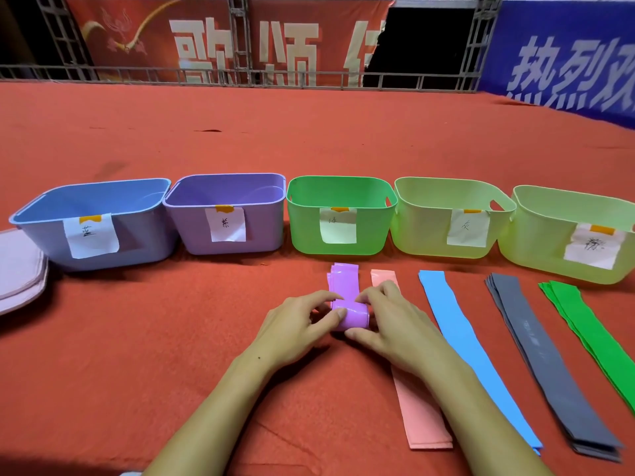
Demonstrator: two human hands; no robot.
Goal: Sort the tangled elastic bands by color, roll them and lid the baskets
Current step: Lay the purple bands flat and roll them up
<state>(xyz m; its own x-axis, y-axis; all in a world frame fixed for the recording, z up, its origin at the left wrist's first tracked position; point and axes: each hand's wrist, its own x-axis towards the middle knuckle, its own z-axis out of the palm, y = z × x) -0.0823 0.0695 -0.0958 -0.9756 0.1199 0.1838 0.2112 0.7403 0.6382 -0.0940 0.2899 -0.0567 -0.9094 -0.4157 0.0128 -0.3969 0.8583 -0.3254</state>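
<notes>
A purple elastic band lies on the red cloth, its near end wound into a roll. My left hand pinches the roll's left side and my right hand grips its right side. To the right lie flat strips: a pink band partly under my right forearm, a blue band, a stack of grey bands and green bands. Behind stand five open baskets with paper labels: blue, purple, green and two pale yellow-green ones.
A stack of pale pink lids lies at the left edge beside the blue basket. The red cloth spreads wide to the near left. A metal railing and banners stand far behind.
</notes>
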